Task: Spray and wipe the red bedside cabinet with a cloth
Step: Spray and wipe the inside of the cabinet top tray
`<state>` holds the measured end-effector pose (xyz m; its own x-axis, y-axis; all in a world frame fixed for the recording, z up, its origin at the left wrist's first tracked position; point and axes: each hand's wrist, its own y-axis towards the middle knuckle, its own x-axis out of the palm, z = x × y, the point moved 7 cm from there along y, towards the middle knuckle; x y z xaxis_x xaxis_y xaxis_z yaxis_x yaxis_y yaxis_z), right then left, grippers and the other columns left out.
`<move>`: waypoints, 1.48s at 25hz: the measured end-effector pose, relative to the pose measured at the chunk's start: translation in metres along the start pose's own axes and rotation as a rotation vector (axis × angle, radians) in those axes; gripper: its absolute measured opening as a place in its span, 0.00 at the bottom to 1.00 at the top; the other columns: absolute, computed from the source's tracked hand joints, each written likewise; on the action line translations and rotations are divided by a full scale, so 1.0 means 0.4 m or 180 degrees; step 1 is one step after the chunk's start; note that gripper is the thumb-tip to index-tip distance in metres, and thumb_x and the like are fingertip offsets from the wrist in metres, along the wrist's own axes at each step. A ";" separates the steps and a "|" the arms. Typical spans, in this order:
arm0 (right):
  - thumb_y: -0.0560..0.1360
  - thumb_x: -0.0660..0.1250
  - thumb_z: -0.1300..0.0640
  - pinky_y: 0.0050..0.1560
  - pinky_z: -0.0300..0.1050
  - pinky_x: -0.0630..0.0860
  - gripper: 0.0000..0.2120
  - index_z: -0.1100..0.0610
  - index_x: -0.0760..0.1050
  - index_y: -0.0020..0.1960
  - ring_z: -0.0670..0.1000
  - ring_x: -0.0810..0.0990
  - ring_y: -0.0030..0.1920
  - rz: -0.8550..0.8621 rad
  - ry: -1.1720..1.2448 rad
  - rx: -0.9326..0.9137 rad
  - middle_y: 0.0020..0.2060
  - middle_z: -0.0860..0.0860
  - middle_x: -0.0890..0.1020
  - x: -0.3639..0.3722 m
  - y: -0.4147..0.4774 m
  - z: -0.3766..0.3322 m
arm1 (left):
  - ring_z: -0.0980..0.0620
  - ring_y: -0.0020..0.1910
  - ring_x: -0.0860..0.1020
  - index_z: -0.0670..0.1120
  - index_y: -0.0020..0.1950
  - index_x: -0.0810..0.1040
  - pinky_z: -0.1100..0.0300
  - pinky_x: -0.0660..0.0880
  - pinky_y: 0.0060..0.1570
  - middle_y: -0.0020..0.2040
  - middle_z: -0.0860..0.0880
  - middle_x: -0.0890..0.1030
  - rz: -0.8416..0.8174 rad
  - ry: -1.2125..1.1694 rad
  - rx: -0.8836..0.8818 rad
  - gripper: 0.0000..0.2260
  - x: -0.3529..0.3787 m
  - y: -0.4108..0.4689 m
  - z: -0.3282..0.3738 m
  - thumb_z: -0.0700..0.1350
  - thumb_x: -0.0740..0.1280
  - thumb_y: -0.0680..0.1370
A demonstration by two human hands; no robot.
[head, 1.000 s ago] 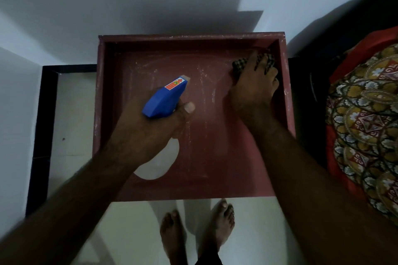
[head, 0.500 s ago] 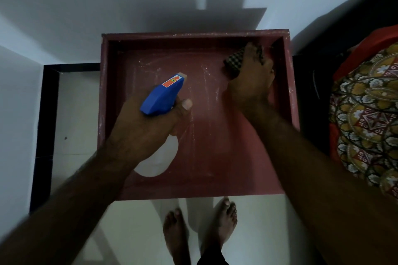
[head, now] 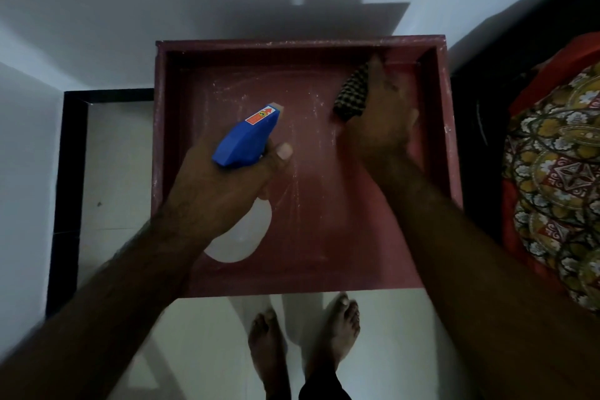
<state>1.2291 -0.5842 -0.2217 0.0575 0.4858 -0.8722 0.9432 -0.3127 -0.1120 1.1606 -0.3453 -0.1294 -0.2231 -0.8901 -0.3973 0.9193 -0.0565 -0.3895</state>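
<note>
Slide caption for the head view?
Left hand holds blue-headed spray bottle over red bedside cabinet; right hand presses checked cloth near its far-right corner.

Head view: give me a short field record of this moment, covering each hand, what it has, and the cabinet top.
left hand: holds blue-headed spray bottle above cabinet top, nozzle pointing toward back
right hand: on checked cloth near back right corner; blurred, grip unclear
red cabinet: raised rim, whitish streaks on top
surroundings: patterned bedspread at right
</note>
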 end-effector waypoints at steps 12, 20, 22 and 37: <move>0.68 0.74 0.57 0.59 0.57 0.70 0.45 0.43 0.59 0.80 0.60 0.70 0.68 -0.0209 -0.0961 -0.0935 0.76 0.43 0.69 0.040 -0.103 0.039 | 0.53 0.34 0.82 0.43 0.55 0.80 0.72 0.76 0.35 0.35 0.46 0.83 -0.0059 0.0002 0.0008 0.24 0.010 0.005 -0.003 0.62 0.68 0.71; 0.73 0.69 0.59 0.66 0.61 0.70 0.38 0.46 0.61 0.80 0.62 0.68 0.71 -0.0234 -0.0764 -0.0862 0.76 0.49 0.71 0.047 0.005 -0.027 | 0.53 0.32 0.83 0.45 0.52 0.80 0.70 0.77 0.34 0.35 0.45 0.84 -0.0030 -0.0024 -0.0016 0.22 -0.002 0.008 -0.002 0.63 0.69 0.71; 0.72 0.70 0.62 0.67 0.61 0.71 0.39 0.47 0.63 0.79 0.62 0.69 0.71 -0.0186 -0.0634 -0.0823 0.74 0.51 0.73 0.034 -0.021 0.006 | 0.53 0.33 0.83 0.46 0.53 0.80 0.69 0.77 0.35 0.35 0.45 0.83 -0.0028 -0.0079 -0.0001 0.22 -0.006 0.008 0.001 0.62 0.69 0.71; 0.67 0.73 0.63 0.59 0.55 0.69 0.41 0.48 0.67 0.78 0.62 0.70 0.65 -0.0229 -0.0292 -0.0743 0.68 0.54 0.77 0.070 0.005 -0.068 | 0.54 0.33 0.83 0.47 0.52 0.79 0.71 0.77 0.35 0.34 0.47 0.83 0.0015 -0.0093 0.0012 0.21 -0.021 0.010 -0.008 0.62 0.68 0.70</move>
<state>1.2415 -0.5491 -0.2333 -0.0325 0.4207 -0.9066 0.9944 -0.0779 -0.0718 1.1652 -0.3366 -0.1302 -0.2091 -0.9032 -0.3747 0.9216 -0.0539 -0.3844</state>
